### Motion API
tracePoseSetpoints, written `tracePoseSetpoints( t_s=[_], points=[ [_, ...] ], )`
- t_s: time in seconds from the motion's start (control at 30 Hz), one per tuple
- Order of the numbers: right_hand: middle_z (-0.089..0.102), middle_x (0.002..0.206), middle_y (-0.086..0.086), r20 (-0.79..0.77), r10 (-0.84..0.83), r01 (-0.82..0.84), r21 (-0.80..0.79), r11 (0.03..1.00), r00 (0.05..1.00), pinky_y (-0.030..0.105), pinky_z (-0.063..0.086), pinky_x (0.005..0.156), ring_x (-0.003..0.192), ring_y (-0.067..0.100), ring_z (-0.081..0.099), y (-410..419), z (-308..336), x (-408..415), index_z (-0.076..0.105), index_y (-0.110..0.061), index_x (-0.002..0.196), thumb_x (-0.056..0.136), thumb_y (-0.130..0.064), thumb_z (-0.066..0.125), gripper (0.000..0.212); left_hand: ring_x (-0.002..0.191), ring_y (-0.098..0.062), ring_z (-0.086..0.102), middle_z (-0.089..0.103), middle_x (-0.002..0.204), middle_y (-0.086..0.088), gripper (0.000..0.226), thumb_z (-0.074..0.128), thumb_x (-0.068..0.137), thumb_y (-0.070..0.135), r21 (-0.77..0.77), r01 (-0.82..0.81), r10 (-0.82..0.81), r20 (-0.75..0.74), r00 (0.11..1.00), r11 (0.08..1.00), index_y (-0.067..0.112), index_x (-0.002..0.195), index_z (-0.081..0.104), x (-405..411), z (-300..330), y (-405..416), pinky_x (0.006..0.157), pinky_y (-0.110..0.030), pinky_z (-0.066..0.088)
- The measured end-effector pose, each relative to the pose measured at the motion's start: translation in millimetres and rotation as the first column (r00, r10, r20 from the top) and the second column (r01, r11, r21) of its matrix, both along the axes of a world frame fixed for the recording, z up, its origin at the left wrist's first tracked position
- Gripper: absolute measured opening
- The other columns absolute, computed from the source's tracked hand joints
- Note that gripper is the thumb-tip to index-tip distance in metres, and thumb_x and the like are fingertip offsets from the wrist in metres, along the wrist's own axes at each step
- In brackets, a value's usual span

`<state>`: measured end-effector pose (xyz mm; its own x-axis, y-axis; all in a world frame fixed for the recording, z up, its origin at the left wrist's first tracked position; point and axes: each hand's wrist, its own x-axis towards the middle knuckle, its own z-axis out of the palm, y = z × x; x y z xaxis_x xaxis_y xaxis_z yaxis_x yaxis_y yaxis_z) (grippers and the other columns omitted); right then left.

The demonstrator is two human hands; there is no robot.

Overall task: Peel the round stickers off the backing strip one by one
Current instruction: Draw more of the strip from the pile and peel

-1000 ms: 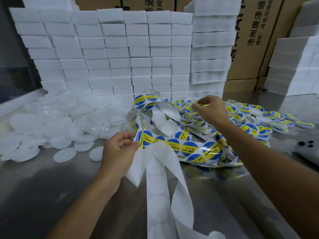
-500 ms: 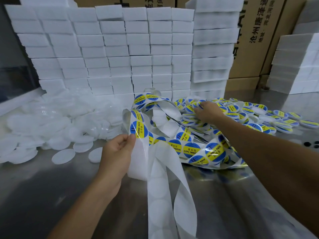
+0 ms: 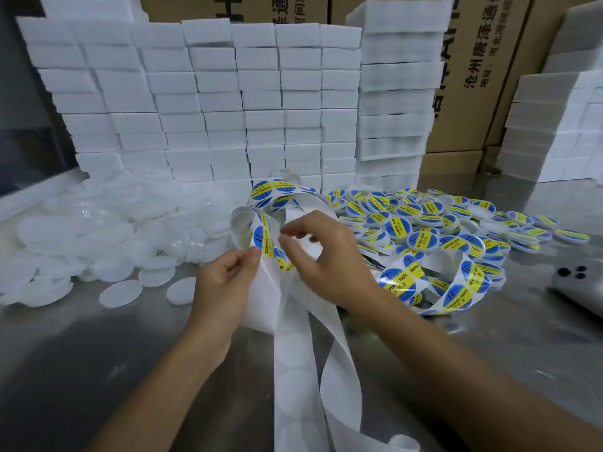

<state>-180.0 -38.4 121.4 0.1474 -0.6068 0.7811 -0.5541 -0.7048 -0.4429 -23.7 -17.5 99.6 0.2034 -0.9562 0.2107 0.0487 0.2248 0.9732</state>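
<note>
A long white backing strip (image 3: 293,353) loops over the steel table, its lower length bare with round outlines, its upper loops carrying blue and yellow round stickers (image 3: 398,282). My left hand (image 3: 225,282) pinches the strip's edge beside one such sticker (image 3: 261,238). My right hand (image 3: 323,252) hovers just right of that sticker, thumb and forefinger curled close to its edge; they are blurred, so whether they touch it is unclear.
A pile of stickered round lids (image 3: 440,220) lies at the right. Plain white lids (image 3: 114,243) spread over the left. White foam blocks (image 3: 212,102) are stacked behind, with cardboard boxes (image 3: 473,76) beyond. A grey device (image 3: 577,282) sits at the right edge.
My right hand has left the pile of stickered lids and come back to the strip near my left hand. My left hand has raised the strip slightly.
</note>
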Motion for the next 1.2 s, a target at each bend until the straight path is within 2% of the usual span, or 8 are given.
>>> tracePoseSetpoints(
  t_s=[0.13,0.27,0.37,0.57,0.7,0.97,1.13,1.2],
  points=[
    [0.068,0.089,0.006,-0.076,0.025,-0.030,-0.065,0.997,0.997,0.041,0.051,0.075,0.085,0.024,0.065,9,-12,0,0.076,-0.008,0.095,0.088,-0.012,0.071,0.009,0.075,-0.005,0.067,0.077,0.086,0.004,0.010,0.065,0.090,0.018,0.003,0.113,-0.113,-0.002,0.994,0.994,0.021,0.088,0.073,0,2,2,0.067,-0.021,0.052],
    [0.069,0.090,0.006,-0.122,-0.015,0.003,-0.096,0.995,0.992,0.044,0.052,0.070,0.083,0.025,0.065,10,-20,-7,0.078,-0.009,0.098,0.089,-0.017,0.072,0.013,0.084,-0.010,0.072,0.077,0.094,-0.001,0.022,0.065,0.088,0.005,0.017,0.183,-0.183,-0.002,0.983,0.983,0.013,0.107,0.071,-2,2,5,0.073,-0.023,0.058],
    [0.069,0.089,0.005,-0.148,-0.049,0.027,-0.146,0.989,0.988,0.042,0.052,0.067,0.079,0.024,0.065,10,-21,-9,0.078,-0.009,0.097,0.088,-0.022,0.074,0.016,0.095,-0.023,0.071,0.075,0.102,-0.010,0.029,0.065,0.088,0.003,0.030,0.160,-0.161,0.034,0.986,0.987,0.005,0.117,0.067,-2,0,4,0.087,-0.037,0.056],
    [0.070,0.086,0.006,-0.180,-0.102,0.053,-0.259,0.964,0.978,0.042,0.052,0.062,0.075,0.027,0.066,10,-22,-6,0.077,-0.008,0.095,0.089,-0.020,0.072,0.014,0.075,-0.009,0.071,0.077,0.083,0.001,0.016,0.068,0.086,0.005,-0.029,0.128,-0.127,0.046,0.991,0.991,0.017,0.094,0.072,-3,1,5,0.071,-0.023,0.058],
    [0.072,0.083,0.005,-0.179,-0.118,0.062,-0.290,0.955,0.977,0.041,0.052,0.061,0.073,0.026,0.067,12,-21,-5,0.077,-0.008,0.091,0.090,-0.018,0.070,0.012,0.078,-0.009,0.070,0.077,0.084,-0.001,0.010,0.070,0.085,0.010,-0.051,0.109,-0.106,0.058,0.993,0.993,0.017,0.091,0.073,-2,2,7,0.082,-0.032,0.055],
    [0.071,0.083,0.006,-0.232,-0.132,0.062,-0.286,0.956,0.964,0.042,0.052,0.060,0.073,0.028,0.066,13,-22,-4,0.076,-0.008,0.091,0.091,-0.017,0.067,0.013,0.076,-0.015,0.069,0.077,0.081,-0.005,0.007,0.069,0.086,0.012,-0.060,0.120,-0.114,0.097,0.989,0.991,0.012,0.090,0.075,-2,4,8,0.079,-0.034,0.055],
    [0.072,0.085,0.004,-0.207,-0.130,0.063,-0.302,0.951,0.970,0.039,0.052,0.060,0.074,0.025,0.067,14,-20,-4,0.077,-0.008,0.090,0.088,-0.021,0.071,0.014,0.072,-0.008,0.071,0.077,0.080,-0.002,0.010,0.069,0.085,0.013,-0.065,0.163,-0.159,0.062,0.985,0.985,0.020,0.085,0.076,1,5,8,0.068,-0.020,0.056],
    [0.072,0.086,0.005,-0.204,-0.122,0.059,-0.289,0.955,0.971,0.040,0.053,0.060,0.075,0.025,0.068,14,-20,-5,0.076,-0.008,0.092,0.089,-0.020,0.071,0.014,0.074,-0.005,0.070,0.077,0.081,-0.001,0.011,0.070,0.084,0.010,-0.072,0.167,-0.162,0.064,0.985,0.983,0.020,0.085,0.075,1,6,8,0.070,-0.016,0.055]
  ],
)
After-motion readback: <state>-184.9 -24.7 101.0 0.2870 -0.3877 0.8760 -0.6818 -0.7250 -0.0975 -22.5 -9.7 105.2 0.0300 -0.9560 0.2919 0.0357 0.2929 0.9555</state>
